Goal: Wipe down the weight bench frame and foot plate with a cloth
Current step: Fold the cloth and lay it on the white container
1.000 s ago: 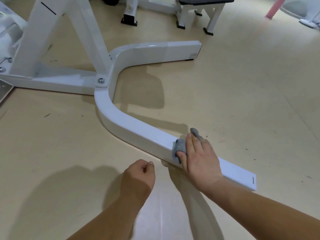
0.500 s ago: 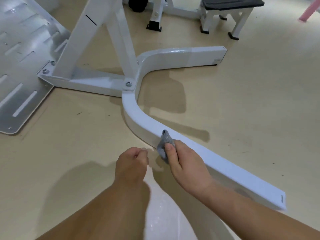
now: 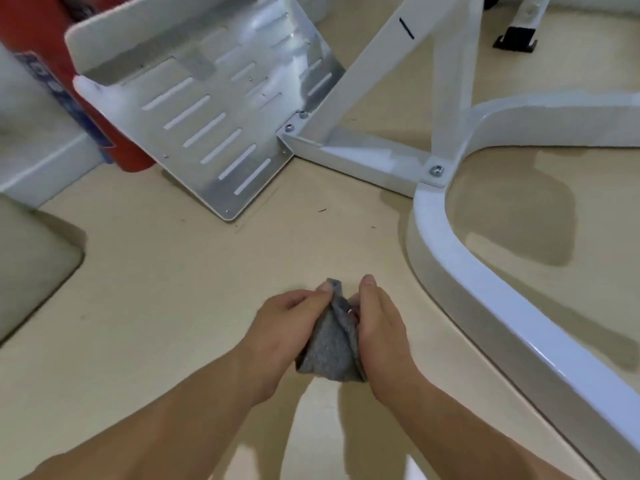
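A slotted metal foot plate (image 3: 221,109) stands tilted at upper left. Below centre, the left hand (image 3: 287,323) and right hand (image 3: 379,327) both pinch a grey cloth (image 3: 330,351) above the floor, apart from the white bench frame (image 3: 485,282) at right.

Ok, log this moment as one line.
left hand: pinches cloth | right hand: grips cloth | cloth: bunched between hands, clear of frame | foot plate: untouched
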A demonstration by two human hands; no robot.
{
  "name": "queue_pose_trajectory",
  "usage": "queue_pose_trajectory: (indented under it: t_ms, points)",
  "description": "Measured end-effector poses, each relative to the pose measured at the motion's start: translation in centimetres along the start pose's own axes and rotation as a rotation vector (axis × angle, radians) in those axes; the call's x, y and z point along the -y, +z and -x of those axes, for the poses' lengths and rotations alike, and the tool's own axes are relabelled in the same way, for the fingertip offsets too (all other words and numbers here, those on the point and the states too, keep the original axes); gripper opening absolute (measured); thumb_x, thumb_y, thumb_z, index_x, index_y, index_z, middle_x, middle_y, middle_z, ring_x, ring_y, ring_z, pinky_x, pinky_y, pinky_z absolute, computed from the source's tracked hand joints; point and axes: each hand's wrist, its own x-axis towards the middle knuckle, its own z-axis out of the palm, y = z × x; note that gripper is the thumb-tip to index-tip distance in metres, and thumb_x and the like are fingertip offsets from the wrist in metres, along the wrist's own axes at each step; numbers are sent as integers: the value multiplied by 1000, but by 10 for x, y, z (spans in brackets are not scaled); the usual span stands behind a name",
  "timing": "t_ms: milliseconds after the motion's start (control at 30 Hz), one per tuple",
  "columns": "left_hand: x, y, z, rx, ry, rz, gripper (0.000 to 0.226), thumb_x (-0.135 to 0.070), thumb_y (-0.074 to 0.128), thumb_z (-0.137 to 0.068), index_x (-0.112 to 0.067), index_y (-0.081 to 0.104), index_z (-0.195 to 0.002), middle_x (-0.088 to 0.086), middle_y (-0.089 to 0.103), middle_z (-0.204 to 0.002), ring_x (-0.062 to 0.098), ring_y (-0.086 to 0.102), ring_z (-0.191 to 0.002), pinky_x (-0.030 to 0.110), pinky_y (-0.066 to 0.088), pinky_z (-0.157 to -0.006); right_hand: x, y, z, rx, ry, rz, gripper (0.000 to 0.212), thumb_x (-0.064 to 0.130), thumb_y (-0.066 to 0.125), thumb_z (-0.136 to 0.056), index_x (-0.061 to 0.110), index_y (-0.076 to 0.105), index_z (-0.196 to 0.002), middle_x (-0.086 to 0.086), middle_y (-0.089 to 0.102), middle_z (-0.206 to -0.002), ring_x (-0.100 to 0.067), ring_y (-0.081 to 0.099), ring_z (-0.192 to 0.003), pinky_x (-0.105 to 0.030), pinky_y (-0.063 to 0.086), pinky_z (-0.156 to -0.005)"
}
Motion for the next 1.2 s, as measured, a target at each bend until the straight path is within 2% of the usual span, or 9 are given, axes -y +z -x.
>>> queue_pose_trajectory:
  t_ms: [67,167,333,500,700,833,1000,1100,1200]
  points:
    - [6,-26,6,-22,-8,-50,24,-42,69,-95,-20,79,-94,-2,79,-90,13,76,-82,31,60,-73,4,25,-4,110,1,-47,70,91,34,-76,35,68,-100,5,73,-95,-20,71,-93,-54,54,-93]
    - [20,-63,17,-164,23,-177,18,-28,74,-93,-10,74,-87,7,74,-80,13,67,-66,27,52,-60,8,65,-6,350,87,-145,78,91,59,-67,22,74,-98,-2,77,-97,-24,75,-95,-56,55,-95]
    - [11,-129,50,-299,-5,-302,25,-28,74,-92,-6,66,-84,0,63,-68,12,56,-54,22,45,-49,31,103,21,546,23,-34,39,60,65,-79,27,76,-98,4,79,-93,-18,76,-91,-52,57,-94]
    - [-14,-153,68,-118,-79,-557,21,-25,78,-81,-16,59,-78,6,62,-68,20,57,-56,31,49,-55,52,98,42,491,-16,-224,17,29,68,-96,13,69,-89,-10,70,-86,-18,65,-74,-38,51,-71]
    - [-41,-142,70,60,104,-502,23,-31,83,-64,-21,65,-75,2,64,-78,13,55,-76,30,43,-73,67,38,70,551,-89,-187,20,26,64,-99,6,66,-102,-6,63,-80,-17,55,-66,-31,39,-54]
    - [-53,-132,61,199,237,-416,18,-19,85,-84,-16,67,-84,-2,61,-70,12,53,-67,25,42,-66,70,17,88,479,14,-237,23,29,63,-98,6,66,-102,-10,64,-81,-24,56,-66,-34,43,-55]
    - [-56,-161,58,298,356,-358,9,-23,71,-97,-14,67,-97,0,60,-74,12,54,-68,21,43,-63,95,30,96,369,-150,-72,42,43,61,-97,1,65,-91,-3,65,-82,-15,58,-76,-31,45,-74]
    - [-60,-209,58,300,425,-324,9,-25,68,-99,-17,65,-96,3,59,-77,12,53,-71,25,41,-66,134,60,101,449,-214,52,39,45,65,-93,6,62,-86,7,68,-79,-7,61,-76,-23,42,-79]
    - [-70,-267,63,317,442,-326,7,-27,71,-97,-22,68,-94,15,65,-89,10,59,-77,24,47,-71,185,100,103,601,-202,136,40,46,81,-83,15,70,-104,-4,78,-96,-14,68,-85,-32,47,-89]
